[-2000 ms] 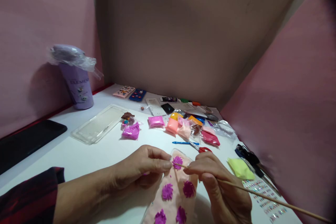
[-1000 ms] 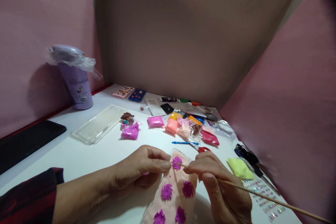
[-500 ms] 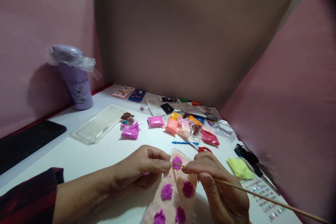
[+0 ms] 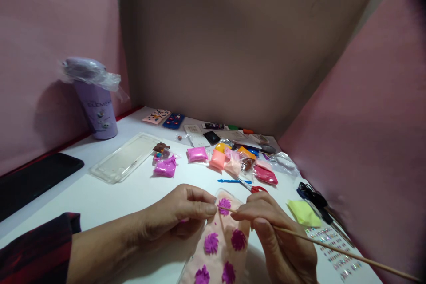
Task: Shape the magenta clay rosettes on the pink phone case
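Observation:
A clear phone case [image 4: 222, 255] coated in pale peach clay lies in front of me, with several purple clay flowers [image 4: 211, 243] on it. My right hand [image 4: 278, 235] grips a thin wooden stick [image 4: 333, 247], its tip touching the topmost purple flower [image 4: 224, 207]. My left hand [image 4: 181, 211] is closed at the case's upper left edge, thumb and fingertips pressed together beside that flower. What they pinch, if anything, is hidden. A bit of purple shows beneath the left fingers.
Beyond my hands lie scissors [image 4: 258, 189], a blue tool [image 4: 234, 181] and packets of coloured clay [image 4: 197, 154]. To the left are a clear case [image 4: 126, 157], a black phone [image 4: 40, 182] and a purple cup [image 4: 98, 106]. Gem stickers [image 4: 336, 250] and a yellow packet [image 4: 304, 213] sit right.
Hardly anything differs. My right hand and the stick have shifted very slightly, with the tip still at the topmost flower; my left hand stays put.

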Demonstrator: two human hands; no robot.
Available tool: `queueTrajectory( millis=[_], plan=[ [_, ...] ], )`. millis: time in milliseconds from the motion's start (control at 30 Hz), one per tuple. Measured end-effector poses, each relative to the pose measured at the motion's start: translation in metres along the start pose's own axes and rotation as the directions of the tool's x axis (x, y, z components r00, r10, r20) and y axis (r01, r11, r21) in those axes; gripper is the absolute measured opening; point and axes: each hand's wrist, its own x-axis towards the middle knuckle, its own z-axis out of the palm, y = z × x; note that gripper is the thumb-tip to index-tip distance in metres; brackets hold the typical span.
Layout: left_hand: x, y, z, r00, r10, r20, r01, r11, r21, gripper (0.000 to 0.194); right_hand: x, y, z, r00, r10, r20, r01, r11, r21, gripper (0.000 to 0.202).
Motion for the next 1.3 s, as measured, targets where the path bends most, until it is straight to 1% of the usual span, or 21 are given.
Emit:
queueTrajectory(
  millis=[100,300,400,567,700,867,1133,1300],
  plan=[
    [0.0004,0.0004,-0.0003,1.000,0.005,0.005,-0.005,1.000,0.007,0.019,-0.0010,0.0008,-0.0008,1.000,0.018,-0.026,-0.017,1.000,0.021,0.021],
    [0.0017,-0.0012,-0.0022,1.000,0.012,0.022,-0.012,1.000,0.008,0.017,-0.0006,0.0012,-0.0006,1.000,-0.007,0.012,0.007,1.000,-0.010,0.023],
    [0.0021,-0.0013,-0.0019,1.000,0.013,0.013,-0.013,1.000,0.004,0.017,-0.0003,0.0002,-0.0002,1.000,-0.012,0.004,0.012,1.000,-0.013,0.022],
    [0.0015,-0.0012,-0.0013,1.000,0.014,0.014,-0.014,1.000,0.006,0.016,-0.0023,-0.0010,-0.0004,1.000,0.023,-0.007,-0.023,1.000,0.006,0.022],
    [0.0005,-0.0026,-0.0020,1.000,0.015,0.019,-0.015,1.000,0.003,0.016,-0.0026,-0.0005,-0.0016,1.000,0.023,-0.007,-0.023,1.000,-0.003,0.022],
    [0.0016,-0.0035,-0.0022,1.000,0.019,0.013,-0.019,1.000,0.003,0.017,-0.0034,0.0004,-0.0029,0.998,0.059,-0.019,-0.058,0.998,0.038,0.022],
    [0.0013,0.0000,-0.0006,1.000,0.016,0.020,-0.016,1.000,0.023,0.018,-0.0032,0.0000,-0.0004,1.000,0.014,-0.020,-0.013,0.999,0.047,0.022],
    [0.0014,0.0001,0.0000,1.000,0.021,0.007,-0.022,1.000,0.012,0.016,-0.0039,-0.0003,-0.0016,0.999,0.034,0.004,-0.034,0.998,0.046,0.023]
  ],
)
